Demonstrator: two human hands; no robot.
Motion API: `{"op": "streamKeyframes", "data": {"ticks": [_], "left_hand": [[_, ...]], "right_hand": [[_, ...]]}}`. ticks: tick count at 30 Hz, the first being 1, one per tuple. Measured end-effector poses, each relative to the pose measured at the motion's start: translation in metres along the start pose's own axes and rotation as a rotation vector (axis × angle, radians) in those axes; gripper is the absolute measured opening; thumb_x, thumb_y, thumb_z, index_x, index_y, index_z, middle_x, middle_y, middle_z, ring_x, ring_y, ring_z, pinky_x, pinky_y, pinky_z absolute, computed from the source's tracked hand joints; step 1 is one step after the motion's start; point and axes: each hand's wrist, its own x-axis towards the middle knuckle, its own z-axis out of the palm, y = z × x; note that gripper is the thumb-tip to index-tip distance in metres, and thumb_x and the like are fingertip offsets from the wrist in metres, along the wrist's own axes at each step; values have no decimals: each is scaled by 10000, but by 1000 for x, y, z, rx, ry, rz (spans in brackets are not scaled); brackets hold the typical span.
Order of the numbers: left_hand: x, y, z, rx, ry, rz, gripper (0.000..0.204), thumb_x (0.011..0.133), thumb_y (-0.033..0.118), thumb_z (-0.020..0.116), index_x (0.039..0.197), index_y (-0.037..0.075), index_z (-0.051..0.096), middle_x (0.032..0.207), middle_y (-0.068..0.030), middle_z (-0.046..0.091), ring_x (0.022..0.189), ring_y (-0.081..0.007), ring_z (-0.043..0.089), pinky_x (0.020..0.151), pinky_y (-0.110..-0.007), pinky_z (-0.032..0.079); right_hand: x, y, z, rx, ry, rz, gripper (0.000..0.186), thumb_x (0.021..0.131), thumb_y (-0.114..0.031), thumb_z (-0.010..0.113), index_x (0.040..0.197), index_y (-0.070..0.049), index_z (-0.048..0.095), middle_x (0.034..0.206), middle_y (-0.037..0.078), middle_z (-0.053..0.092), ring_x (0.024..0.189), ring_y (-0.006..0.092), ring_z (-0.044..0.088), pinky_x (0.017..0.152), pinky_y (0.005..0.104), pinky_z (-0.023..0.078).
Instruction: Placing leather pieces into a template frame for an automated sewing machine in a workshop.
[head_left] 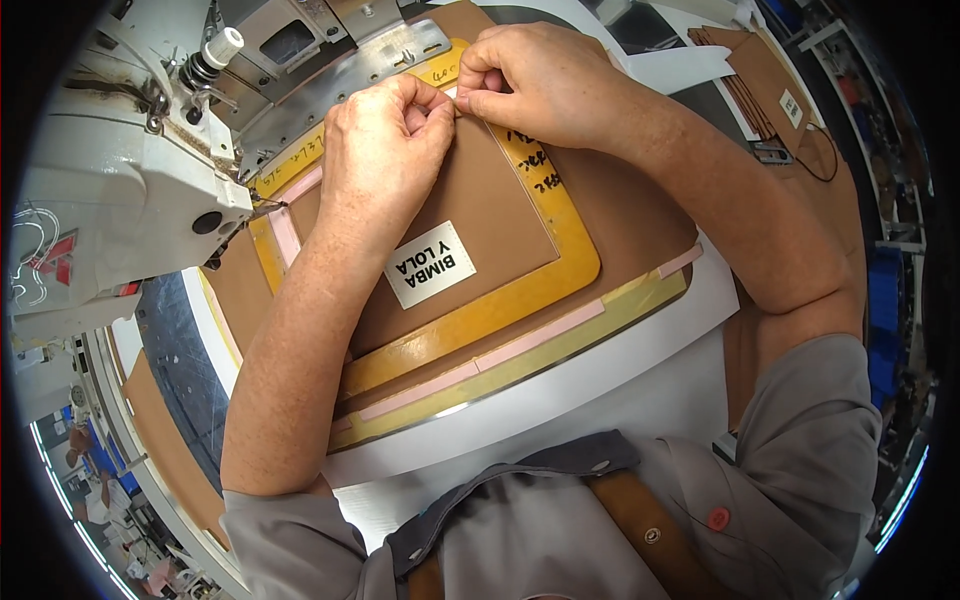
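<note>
While the left hand (378, 150) and right hand (545, 80) each pressed thumb to finger, anything pinched being hidden, the brown panel (485, 195) lay beneath them inside a yellow frame (480, 317); a white sewing machine (140, 190) stood at left.

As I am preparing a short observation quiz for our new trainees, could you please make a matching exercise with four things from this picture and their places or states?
Column one
1. left hand
2. white label
3. yellow frame
4. sewing machine

Column two
A. bordering the inner brown panel
B. at the far left, partly cut by the dark rim of the view
C. fingertips pinched, close to those of the right hand
D. lying flat on the inner brown panel

Right pairs: 1-C, 2-D, 3-A, 4-B
</note>
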Motion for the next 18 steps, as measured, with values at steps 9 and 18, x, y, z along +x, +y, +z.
{"op": "streamKeyframes", "data": {"ticks": [9, 18], "left_hand": [[1, -1, 3, -1, 53, -20, 140, 829, 176, 792, 886, 52, 761, 656, 2, 669, 587, -71, 579, 592, -269, 501], [-7, -4, 9, -21, 101, 61, 141, 835, 158, 793, 918, 46, 774, 649, -13, 659, 594, -81, 592, 594, -269, 505]], "right_hand": [[11, 10, 12, 152, 25, -1, 114, 811, -178, 724, 798, -65, 730, 744, 88, 737, 703, 217, 713, 659, 362, 550], [-2, 2, 4, 12, 140, -16, 181, 825, -222, 714, 832, -41, 716, 1060, 150, 690, 889, 336, 693, 763, 425, 548]]}}
